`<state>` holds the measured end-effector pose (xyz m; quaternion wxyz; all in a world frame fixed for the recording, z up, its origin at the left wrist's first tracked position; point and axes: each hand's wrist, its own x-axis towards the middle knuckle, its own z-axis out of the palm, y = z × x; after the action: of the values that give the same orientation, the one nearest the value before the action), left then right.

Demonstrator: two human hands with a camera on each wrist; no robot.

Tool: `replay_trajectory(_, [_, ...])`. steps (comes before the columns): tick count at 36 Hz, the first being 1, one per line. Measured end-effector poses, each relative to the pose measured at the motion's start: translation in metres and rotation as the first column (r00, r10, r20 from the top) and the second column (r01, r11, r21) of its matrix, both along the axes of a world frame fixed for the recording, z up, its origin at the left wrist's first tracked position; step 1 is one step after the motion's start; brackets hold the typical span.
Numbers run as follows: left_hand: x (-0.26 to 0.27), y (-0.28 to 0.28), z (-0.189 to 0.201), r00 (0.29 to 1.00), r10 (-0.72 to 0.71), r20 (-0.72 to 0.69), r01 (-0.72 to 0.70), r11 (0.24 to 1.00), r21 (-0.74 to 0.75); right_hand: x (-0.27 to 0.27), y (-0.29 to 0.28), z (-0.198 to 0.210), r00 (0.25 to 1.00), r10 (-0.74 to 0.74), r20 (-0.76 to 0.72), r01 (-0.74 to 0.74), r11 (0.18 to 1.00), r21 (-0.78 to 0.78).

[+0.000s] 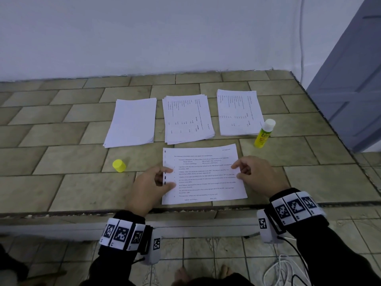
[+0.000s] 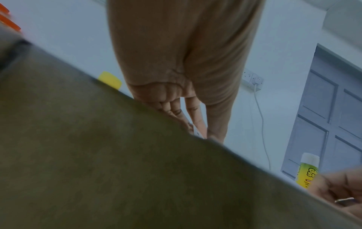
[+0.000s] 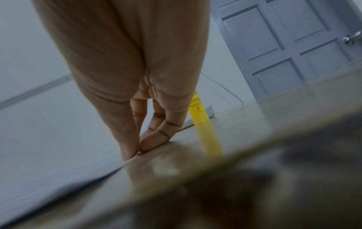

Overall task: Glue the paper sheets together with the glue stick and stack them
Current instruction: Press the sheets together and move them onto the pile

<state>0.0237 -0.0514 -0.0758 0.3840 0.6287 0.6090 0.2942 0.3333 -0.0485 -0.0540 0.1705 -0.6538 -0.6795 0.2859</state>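
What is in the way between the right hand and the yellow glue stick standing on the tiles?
Nothing visible. The right hand pinches the right edge of the printed white paper sheet, and only bare beige tiled surface lies between it and the uncapped yellow glue stick standing farther back to its right.

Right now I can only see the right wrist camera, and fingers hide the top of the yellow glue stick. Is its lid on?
Observer: No. The glue stick stands upright with its white top uncovered, next to the paper pile farthest right.
Operator: Where did the lid go?
Observer: The yellow cap sits on the tiled ledge, left of the printed sheet.
Operator: What is the other hand doing?
Observer: The left hand pinches the sheet's left edge, and the right hand pinches its right edge.
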Motion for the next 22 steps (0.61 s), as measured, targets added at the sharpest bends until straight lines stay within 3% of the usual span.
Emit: replay_trajectory(22, [-0.0006, -0.0019, -0.0014, 1.000, 0.006, -0.007, -0.006, 1.000, 0.019, -0.0045, -0.0024, 0.0046, 1.000, -0.004, 0.007, 0.004, 1.000, -0.011])
